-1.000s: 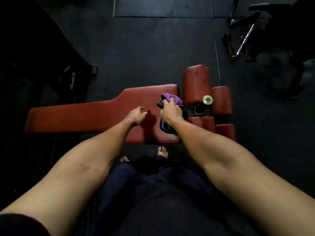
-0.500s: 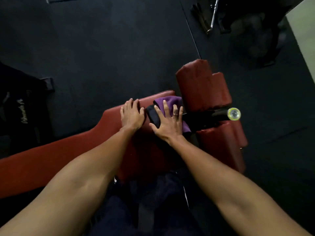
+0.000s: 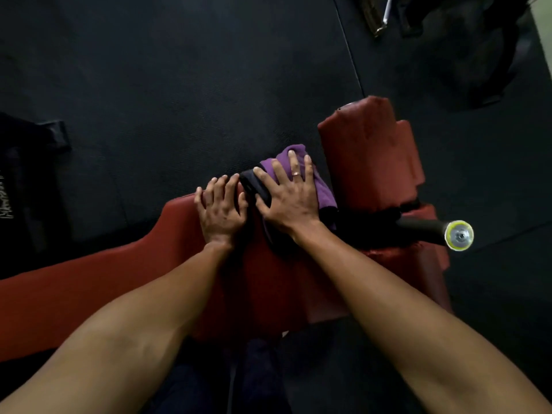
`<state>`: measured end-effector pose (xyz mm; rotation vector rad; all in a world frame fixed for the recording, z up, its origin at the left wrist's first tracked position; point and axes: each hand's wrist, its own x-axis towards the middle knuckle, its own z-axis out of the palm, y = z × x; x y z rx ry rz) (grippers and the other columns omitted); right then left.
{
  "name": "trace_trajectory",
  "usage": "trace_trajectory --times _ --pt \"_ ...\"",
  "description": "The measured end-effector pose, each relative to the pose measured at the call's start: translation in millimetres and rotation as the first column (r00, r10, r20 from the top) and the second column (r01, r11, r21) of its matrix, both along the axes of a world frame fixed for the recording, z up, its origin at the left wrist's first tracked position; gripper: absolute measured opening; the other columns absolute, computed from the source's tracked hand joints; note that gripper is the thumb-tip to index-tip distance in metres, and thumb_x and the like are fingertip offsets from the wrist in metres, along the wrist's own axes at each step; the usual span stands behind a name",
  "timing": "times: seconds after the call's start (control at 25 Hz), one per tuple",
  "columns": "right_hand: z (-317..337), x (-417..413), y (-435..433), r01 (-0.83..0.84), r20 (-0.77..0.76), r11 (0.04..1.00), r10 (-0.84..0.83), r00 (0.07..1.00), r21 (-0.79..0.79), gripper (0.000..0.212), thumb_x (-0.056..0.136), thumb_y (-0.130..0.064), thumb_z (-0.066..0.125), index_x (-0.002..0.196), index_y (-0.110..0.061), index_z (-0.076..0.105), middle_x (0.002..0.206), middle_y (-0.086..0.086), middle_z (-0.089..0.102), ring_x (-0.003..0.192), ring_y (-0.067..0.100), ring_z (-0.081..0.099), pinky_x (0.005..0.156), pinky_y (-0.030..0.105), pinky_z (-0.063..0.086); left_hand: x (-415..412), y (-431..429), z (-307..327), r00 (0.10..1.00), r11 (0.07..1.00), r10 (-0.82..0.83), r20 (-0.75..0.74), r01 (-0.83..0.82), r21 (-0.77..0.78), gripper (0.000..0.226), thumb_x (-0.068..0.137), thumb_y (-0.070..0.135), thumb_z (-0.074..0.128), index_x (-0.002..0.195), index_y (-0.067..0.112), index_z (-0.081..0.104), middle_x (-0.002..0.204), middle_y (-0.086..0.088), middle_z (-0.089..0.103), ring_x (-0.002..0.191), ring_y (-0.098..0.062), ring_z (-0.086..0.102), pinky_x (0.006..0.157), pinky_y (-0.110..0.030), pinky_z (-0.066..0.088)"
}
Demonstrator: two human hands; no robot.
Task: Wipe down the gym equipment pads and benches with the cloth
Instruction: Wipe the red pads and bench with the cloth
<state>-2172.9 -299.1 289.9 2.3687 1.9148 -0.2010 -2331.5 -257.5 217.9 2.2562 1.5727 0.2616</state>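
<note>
A red padded bench (image 3: 89,294) runs from the left edge to the middle of the view. A purple and black cloth (image 3: 321,189) lies on the bench's far right end. My right hand (image 3: 288,198) presses flat on the cloth with fingers spread straight. Just left of it, my left hand (image 3: 221,209) rests flat on the bench pad, its fingertips at the far edge. Red roller pads (image 3: 370,150) stand right of the cloth.
A black bar with a yellow-ringed end cap (image 3: 458,235) juts right between the roller pads. Dark rubber floor mats (image 3: 179,85) surround the bench. Metal bars and dark equipment (image 3: 385,16) lie at the top right. A dark frame (image 3: 27,186) stands at the left.
The view has dropped closer to the bench. Both hands slid toward the far edge of the pad; the right hand went from gripping the cloth to pressing it flat.
</note>
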Motion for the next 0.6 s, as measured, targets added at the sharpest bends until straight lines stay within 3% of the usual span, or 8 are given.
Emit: trace_trajectory --times 0.12,0.2,0.32,0.4,0.52,0.6 --pt "10 2 47 -0.017 0.000 0.970 0.017 1.000 -0.243 0.057 0.092 -0.063 0.035 0.128 -0.028 0.064 0.133 0.006 0.061 0.129 0.040 0.051 0.109 0.054 0.027 0 -1 -3 1.000 1.000 0.017 0.015 -0.017 0.025 0.053 0.098 0.045 0.035 0.142 0.024 0.054 0.143 -0.004 0.056 0.136 -0.028 0.045 0.120 -0.052 0.019" --pt "13 11 58 -0.002 0.032 0.963 0.011 0.999 -0.268 0.056 0.092 -0.065 0.035 0.121 -0.028 0.065 0.126 0.005 0.064 0.119 0.036 0.056 0.097 0.047 0.035 1 -3 -4 0.999 0.998 0.023 0.023 -0.024 0.063 0.053 0.098 0.046 0.035 0.142 0.025 0.055 0.142 -0.003 0.056 0.135 -0.027 0.046 0.120 -0.051 0.020" --pt "13 43 27 0.114 0.011 0.993 -0.114 0.993 -0.013 0.049 0.087 -0.059 0.045 0.111 -0.025 0.070 0.112 0.006 0.068 0.102 0.038 0.062 0.083 0.043 0.047 0 -1 -6 0.998 0.997 0.044 0.048 -0.046 0.057 0.053 0.097 0.045 0.036 0.141 0.024 0.056 0.140 -0.004 0.058 0.133 -0.028 0.047 0.119 -0.052 0.022" --pt "14 53 1 0.164 -0.018 0.981 -0.163 0.987 0.107 0.046 0.085 -0.052 0.051 0.113 -0.023 0.071 0.113 0.007 0.067 0.101 0.040 0.061 0.078 0.043 0.051 2 -2 -5 0.998 0.995 0.051 0.048 -0.055 0.086 0.054 0.096 0.045 0.036 0.140 0.024 0.058 0.138 -0.005 0.059 0.132 -0.029 0.049 0.119 -0.052 0.022" --pt "10 28 18 0.269 0.001 0.962 -0.269 0.963 0.040 0.045 0.083 -0.049 0.048 0.107 -0.021 0.072 0.116 0.010 0.068 0.113 0.041 0.058 0.095 0.050 0.043 2 -2 -8 0.997 0.992 0.051 0.061 -0.058 0.109 0.053 0.096 0.044 0.037 0.138 0.022 0.059 0.136 -0.006 0.061 0.129 -0.029 0.052 0.118 -0.052 0.024" --pt "4 -1 38 0.210 -0.004 0.975 -0.210 0.978 -0.068 0.045 0.085 -0.049 0.045 0.109 -0.021 0.073 0.120 0.010 0.068 0.122 0.040 0.054 0.108 0.052 0.030 2 -3 -12 0.998 0.987 0.041 0.047 -0.048 0.155 0.051 0.096 0.042 0.038 0.136 0.021 0.061 0.134 -0.006 0.062 0.126 -0.030 0.054 0.116 -0.053 0.027"
